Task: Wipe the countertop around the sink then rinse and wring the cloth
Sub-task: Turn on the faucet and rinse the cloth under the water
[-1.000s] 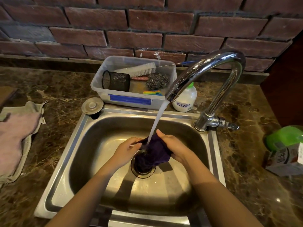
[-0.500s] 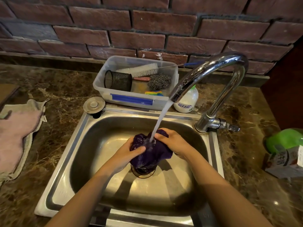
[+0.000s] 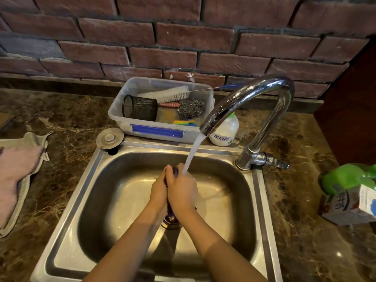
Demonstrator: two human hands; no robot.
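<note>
A purple cloth (image 3: 170, 209) is squeezed between both palms over the drain of the steel sink (image 3: 97, 200), and only thin strips of it show. My left hand (image 3: 158, 190) and my right hand (image 3: 182, 190) press together around it. Water runs from the chrome tap (image 3: 254, 94) and lands on my right hand near its fingertips. The brown marble countertop (image 3: 69, 123) surrounds the sink.
Behind the sink stands a clear plastic bin (image 3: 160, 129) holding brushes, a mesh cup and a steel scourer. A white bottle (image 3: 224, 131) is beside it, a sink plug (image 3: 109, 137) at the sink's back-left corner. Pink and grey towels (image 3: 18, 171) lie left; a carton (image 3: 350, 204) and green object (image 3: 345, 176) right.
The cloth was spread open under the stream between my hands. Both hands have come together and closed around it, so it is now bunched and nearly hidden.
</note>
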